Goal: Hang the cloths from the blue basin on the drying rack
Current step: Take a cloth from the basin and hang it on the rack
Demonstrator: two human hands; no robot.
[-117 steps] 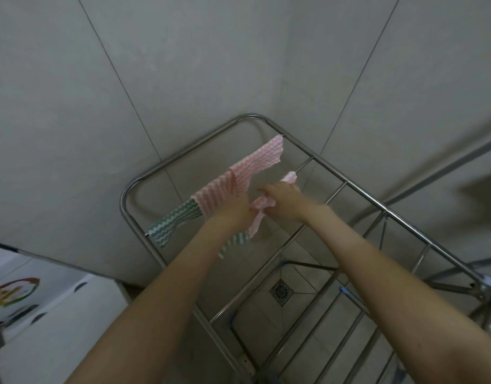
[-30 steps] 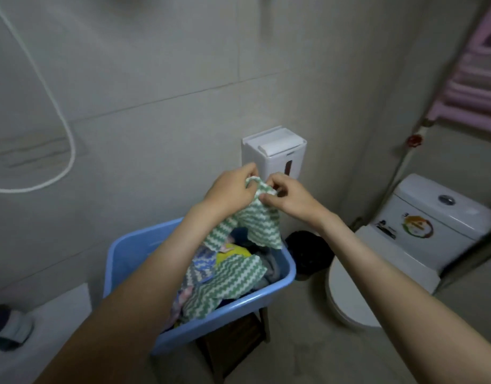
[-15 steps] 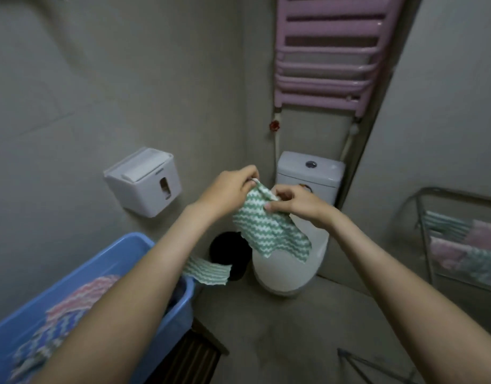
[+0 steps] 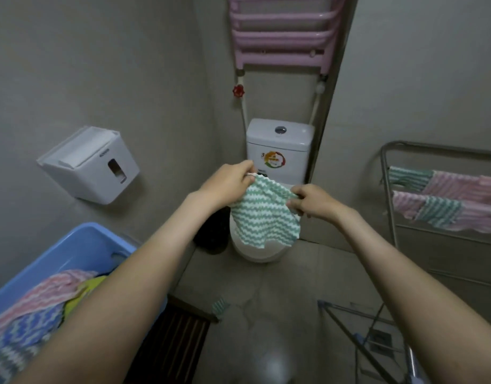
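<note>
A green-and-white zigzag cloth [image 4: 265, 217] hangs in mid-air before me, pinched at its top edge by both hands. My left hand [image 4: 227, 184] grips its left corner and my right hand [image 4: 312, 202] grips its right corner. The blue basin [image 4: 58, 253] sits at lower left with pink, yellow and blue cloths [image 4: 45, 297] heaped in it. The metal drying rack [image 4: 388, 195] stands at the right, with green and pink cloths [image 4: 443, 195] draped over its two upper bars.
A white toilet [image 4: 279, 146] stands straight ahead behind the cloth, with a black bin [image 4: 211, 236] to its left. A white paper dispenser [image 4: 92, 164] is on the left wall. A pink wall rack [image 4: 283, 31] hangs above. A small green cloth [image 4: 219, 306] lies on the floor.
The view has swung right from the basin toward the toilet and rack. My hands have pulled apart, spreading the green cloth wider. A second green cloth has left the basin rim; one now lies on the floor.
</note>
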